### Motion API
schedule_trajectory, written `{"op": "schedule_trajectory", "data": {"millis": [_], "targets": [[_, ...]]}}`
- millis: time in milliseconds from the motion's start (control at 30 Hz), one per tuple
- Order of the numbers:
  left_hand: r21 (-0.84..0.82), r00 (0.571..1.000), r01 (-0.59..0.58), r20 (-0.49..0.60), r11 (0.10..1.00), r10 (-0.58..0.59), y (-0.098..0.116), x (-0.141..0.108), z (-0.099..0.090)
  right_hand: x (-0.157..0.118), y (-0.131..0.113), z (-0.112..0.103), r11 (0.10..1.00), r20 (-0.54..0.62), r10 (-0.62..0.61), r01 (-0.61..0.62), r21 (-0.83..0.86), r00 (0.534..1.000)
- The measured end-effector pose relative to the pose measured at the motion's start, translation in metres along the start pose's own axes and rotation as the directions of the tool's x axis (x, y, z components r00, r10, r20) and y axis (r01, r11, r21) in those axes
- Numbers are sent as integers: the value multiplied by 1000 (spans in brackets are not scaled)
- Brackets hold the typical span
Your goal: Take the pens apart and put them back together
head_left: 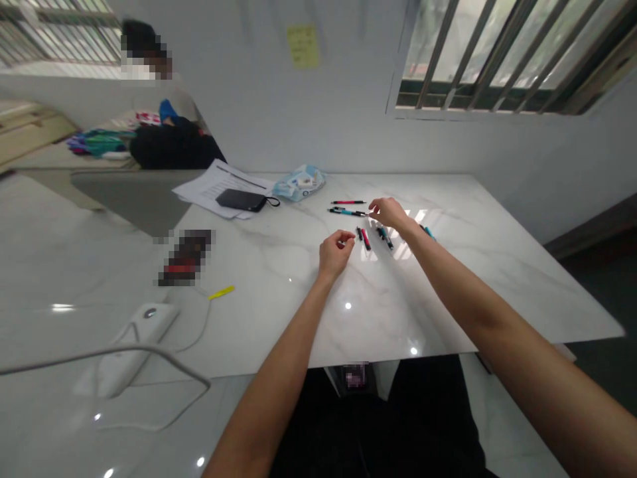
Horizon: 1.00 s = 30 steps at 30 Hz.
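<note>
White block: at your far left, a long, smooth plastic body (119, 365) with rounded corners; a thick grey cable (64, 359) bends past it.
Yellow strip: a small, bright, narrow piece (221, 293) beside a thin pale wire.
Papers: loose printed sheets (233, 176), thin and fanned; a flat black case (241, 199) with a wrist loop lies on them.
Packet: soft, crinkled, pale blue and white film (300, 183), right of the papers.
Left hand: your left hand (337, 251) is curled, thumb near the fingertips, just left of the short pens; you cannot tell from here whether it grips anything.
Pens: slim, straight, with a hard sheen, in the middle of the table; a red-and-black pen (348, 202) lies farthest from you; a blue-and-black pen (344, 212) lies almost parallel in front of it; nearer you, a red pen (366, 239) slants beside a short black piece (359, 234); a dark cluster (384, 236) sits to their right.
Right hand: your right hand (388, 212) bends its fingers at the blue-and-black pen's right end; whether they close on it, you cannot tell.
Blue pen: partly hidden behind your right forearm (430, 233).
Table: glossy, white, grey-veined top (522, 285); window light streaks it.
</note>
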<state>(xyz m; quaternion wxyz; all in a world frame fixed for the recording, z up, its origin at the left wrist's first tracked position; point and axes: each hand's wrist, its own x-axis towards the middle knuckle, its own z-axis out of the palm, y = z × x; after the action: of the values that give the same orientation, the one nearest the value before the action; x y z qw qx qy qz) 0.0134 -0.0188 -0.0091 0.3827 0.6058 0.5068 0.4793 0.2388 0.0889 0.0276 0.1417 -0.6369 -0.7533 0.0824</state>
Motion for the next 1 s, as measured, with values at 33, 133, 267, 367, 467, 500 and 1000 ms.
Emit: {"op": "schedule_trajectory", "data": {"millis": [33, 133, 267, 367, 467, 500, 1000], "targets": [[11, 1000, -3, 0, 1000, 3, 1, -1, 1, 7, 1, 5, 1000, 20, 2, -2, -16, 1000], [46, 1000, -11, 1, 999, 10, 4, -5, 3, 21, 6, 16, 999, 37, 29, -28, -25, 999], [205, 994, -112, 12, 972, 112, 8, -8, 4, 24, 15, 16, 991, -75, 85, -77, 105, 994], [353, 959, -271, 16, 896, 283, 11, -12, 4, 8, 19, 5, 954, -250, 157, -82, 288, 955], [440, 904, -380, -7, 814, 427, 17, -17, 5, -29, 18, -7, 882, -353, 212, -24, 470, 911], [469, 887, -402, -16, 786, 462, 20, -19, 5, -44, 17, -9, 849, -362, 221, 4, 528, 906], [480, 888, -460, 237, 747, 395, 11, -25, 16, -142, -17, 20, 633, -322, 100, 190, 750, 941]]}}
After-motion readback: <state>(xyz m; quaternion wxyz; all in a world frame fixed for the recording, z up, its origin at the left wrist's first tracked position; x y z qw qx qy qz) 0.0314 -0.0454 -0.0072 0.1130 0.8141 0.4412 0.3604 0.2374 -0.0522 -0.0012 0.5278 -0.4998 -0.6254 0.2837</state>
